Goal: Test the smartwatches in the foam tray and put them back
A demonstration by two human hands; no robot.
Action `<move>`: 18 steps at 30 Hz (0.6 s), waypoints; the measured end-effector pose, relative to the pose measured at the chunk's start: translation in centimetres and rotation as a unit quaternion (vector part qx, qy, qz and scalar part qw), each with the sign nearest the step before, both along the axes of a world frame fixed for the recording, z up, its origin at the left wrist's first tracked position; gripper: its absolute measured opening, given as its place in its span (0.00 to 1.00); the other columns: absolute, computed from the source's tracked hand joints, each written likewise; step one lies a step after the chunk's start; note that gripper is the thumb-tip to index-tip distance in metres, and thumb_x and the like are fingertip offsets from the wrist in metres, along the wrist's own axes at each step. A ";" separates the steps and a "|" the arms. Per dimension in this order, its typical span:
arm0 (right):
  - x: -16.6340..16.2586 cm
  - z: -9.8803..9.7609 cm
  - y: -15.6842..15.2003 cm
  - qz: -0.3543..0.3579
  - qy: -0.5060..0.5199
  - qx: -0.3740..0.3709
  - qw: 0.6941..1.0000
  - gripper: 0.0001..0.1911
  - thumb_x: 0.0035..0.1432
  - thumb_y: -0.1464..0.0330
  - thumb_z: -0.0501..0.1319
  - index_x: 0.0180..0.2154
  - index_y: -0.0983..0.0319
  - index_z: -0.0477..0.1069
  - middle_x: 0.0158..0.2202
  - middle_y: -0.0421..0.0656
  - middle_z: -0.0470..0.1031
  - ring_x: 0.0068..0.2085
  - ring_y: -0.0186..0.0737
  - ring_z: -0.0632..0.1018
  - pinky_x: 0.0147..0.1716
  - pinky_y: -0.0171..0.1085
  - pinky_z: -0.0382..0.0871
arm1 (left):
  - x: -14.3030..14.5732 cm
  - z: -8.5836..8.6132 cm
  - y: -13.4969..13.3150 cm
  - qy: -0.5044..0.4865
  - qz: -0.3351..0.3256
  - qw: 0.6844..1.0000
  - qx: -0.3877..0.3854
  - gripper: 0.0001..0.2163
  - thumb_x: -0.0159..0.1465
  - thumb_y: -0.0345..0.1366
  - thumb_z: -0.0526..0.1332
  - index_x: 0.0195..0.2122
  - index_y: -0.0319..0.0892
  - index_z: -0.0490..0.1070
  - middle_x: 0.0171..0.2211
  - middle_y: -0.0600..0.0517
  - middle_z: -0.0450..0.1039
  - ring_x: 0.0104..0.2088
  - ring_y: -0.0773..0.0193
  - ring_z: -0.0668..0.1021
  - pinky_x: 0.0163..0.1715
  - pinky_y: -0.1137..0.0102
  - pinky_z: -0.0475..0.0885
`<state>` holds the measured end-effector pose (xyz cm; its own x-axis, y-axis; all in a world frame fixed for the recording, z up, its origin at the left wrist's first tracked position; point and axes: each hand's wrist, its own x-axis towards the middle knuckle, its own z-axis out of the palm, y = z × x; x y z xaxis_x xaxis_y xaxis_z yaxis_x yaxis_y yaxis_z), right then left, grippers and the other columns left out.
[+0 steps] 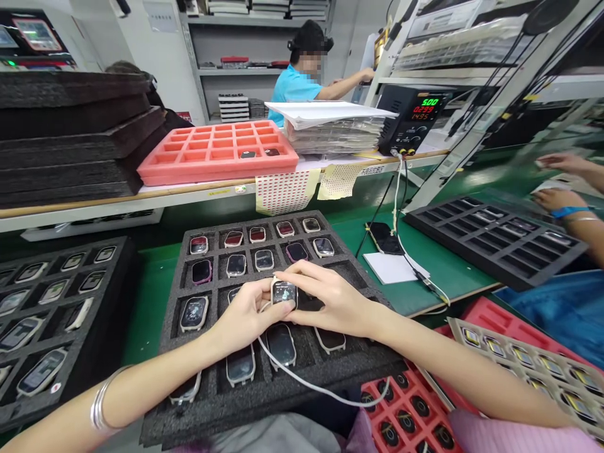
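Both my hands meet over a black foam tray (214,384) full of smartwatch bodies. My left hand (240,314) and my right hand (325,299) pinch one watch body (284,293) between their fingertips, its lit screen facing up. A white cable (306,380) runs from under that watch, across the tray and down toward me. Several other watch bodies lie in the tray's pockets around my hands, such as one (194,313) to the left. I wear a silver bangle (99,409) on the left wrist.
Another black tray of watches (42,327) lies left, a third (495,236) right. Red trays (410,415) sit near right, an orange tray (217,151) on the shelf. A power supply (413,119) stands behind. A person in blue stands at the back; another person's hands (559,198) work right.
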<state>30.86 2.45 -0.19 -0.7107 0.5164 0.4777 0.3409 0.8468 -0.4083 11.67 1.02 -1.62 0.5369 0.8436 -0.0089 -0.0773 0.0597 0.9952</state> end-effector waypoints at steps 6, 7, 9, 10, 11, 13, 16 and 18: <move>0.1 0.1 -0.1 0.006 -0.006 0.036 0.999 0.23 0.59 0.67 0.62 0.53 0.70 0.63 0.42 0.52 0.70 0.42 0.45 0.73 0.41 0.42 0.72 | 0.0 -0.1 -0.1 0.000 -0.007 1.000 0.012 0.07 0.58 0.34 0.64 0.35 0.36 0.71 0.27 0.56 0.67 0.27 0.70 0.67 0.28 0.76 0.64; 0.1 0.1 -0.2 0.006 -0.007 0.043 0.999 0.23 0.59 0.66 0.62 0.53 0.70 0.63 0.42 0.53 0.70 0.42 0.45 0.73 0.40 0.42 0.72 | 0.0 -0.1 -0.1 0.004 -0.007 1.000 0.016 0.07 0.58 0.34 0.64 0.36 0.36 0.71 0.28 0.55 0.68 0.28 0.69 0.68 0.29 0.76 0.64; 0.1 0.2 -0.3 0.004 -0.010 0.055 0.998 0.22 0.60 0.65 0.62 0.53 0.71 0.63 0.42 0.53 0.71 0.42 0.45 0.73 0.40 0.42 0.72 | 0.1 -0.1 -0.2 0.014 -0.008 0.999 0.028 0.07 0.58 0.33 0.64 0.36 0.36 0.71 0.29 0.55 0.68 0.28 0.69 0.68 0.30 0.75 0.65; 0.1 0.2 -0.4 0.002 -0.015 0.062 0.998 0.22 0.60 0.65 0.61 0.53 0.71 0.63 0.42 0.53 0.71 0.42 0.45 0.73 0.40 0.43 0.72 | 0.0 -0.1 -0.2 0.020 -0.008 0.999 0.035 0.07 0.59 0.34 0.63 0.36 0.36 0.71 0.29 0.54 0.68 0.28 0.69 0.68 0.30 0.75 0.65; 0.2 0.3 -0.5 0.000 -0.023 0.069 0.997 0.22 0.61 0.64 0.61 0.53 0.70 0.63 0.42 0.53 0.71 0.42 0.45 0.73 0.41 0.43 0.72 | 0.0 -0.1 -0.3 0.028 -0.009 0.999 0.042 0.07 0.59 0.34 0.63 0.37 0.36 0.71 0.29 0.54 0.68 0.28 0.69 0.67 0.29 0.75 0.64; 0.3 0.5 -0.7 -0.008 -0.044 0.084 0.996 0.22 0.62 0.63 0.60 0.53 0.70 0.63 0.43 0.53 0.71 0.42 0.46 0.73 0.41 0.43 0.72 | 0.0 0.0 -0.4 0.044 -0.011 0.998 0.052 0.08 0.60 0.35 0.62 0.38 0.37 0.71 0.29 0.54 0.68 0.28 0.69 0.67 0.29 0.75 0.64; 0.5 0.7 -1.0 -0.017 -0.066 0.100 0.993 0.22 0.62 0.62 0.59 0.52 0.71 0.64 0.43 0.54 0.71 0.41 0.46 0.74 0.41 0.43 0.72 | 0.1 0.1 -0.7 0.070 -0.011 0.996 0.056 0.10 0.61 0.38 0.62 0.39 0.37 0.71 0.28 0.54 0.66 0.27 0.69 0.65 0.28 0.74 0.63; 0.7 0.7 -1.1 -0.017 -0.067 0.104 0.992 0.22 0.62 0.62 0.59 0.52 0.72 0.64 0.43 0.54 0.71 0.41 0.46 0.74 0.41 0.43 0.72 | 0.2 0.3 -0.9 0.078 -0.011 0.996 0.052 0.10 0.61 0.39 0.62 0.38 0.36 0.71 0.27 0.55 0.66 0.27 0.69 0.65 0.28 0.74 0.63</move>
